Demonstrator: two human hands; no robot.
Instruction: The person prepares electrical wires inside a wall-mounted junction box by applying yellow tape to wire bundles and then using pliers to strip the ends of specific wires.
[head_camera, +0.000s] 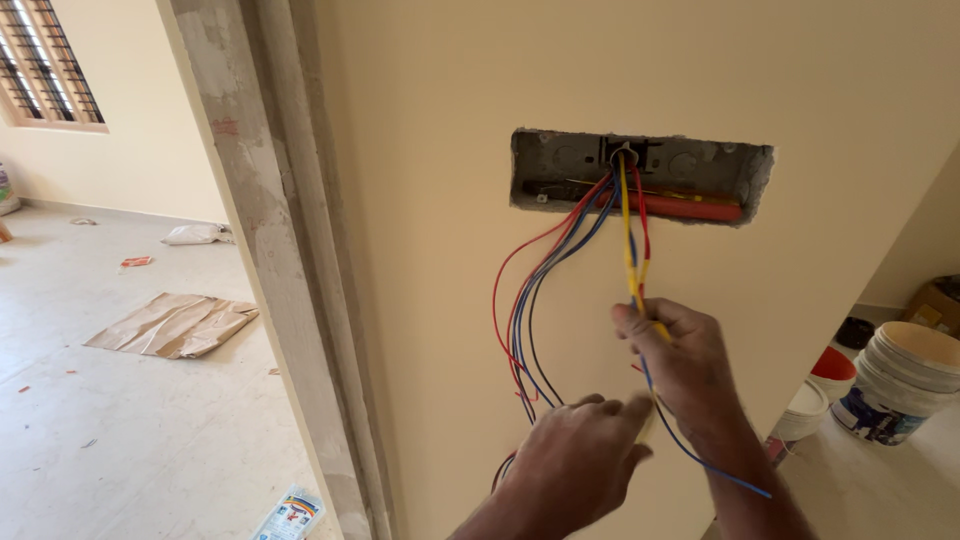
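Note:
A rectangular metal switch box (560, 165) sits recessed in a cream wall, with a red-handled screwdriver (690, 208) lying inside it. Red, blue and yellow wires (530, 300) spill out of a hole at its top and hang down the wall in loops. My right hand (680, 360) is closed around a yellow, red and blue strand below the box, pulling it taut; a blue wire trails off past my wrist. My left hand (575, 460) is lower, fingers curled against the hanging wires, its thumb reaching toward my right hand.
An unfinished door frame (270, 270) stands left of the wall, opening onto a room with flattened cardboard (175, 323) on the floor and a barred window (45, 60). Paint buckets (900, 385) stand at the right. A small printed packet (290, 515) lies by the frame's foot.

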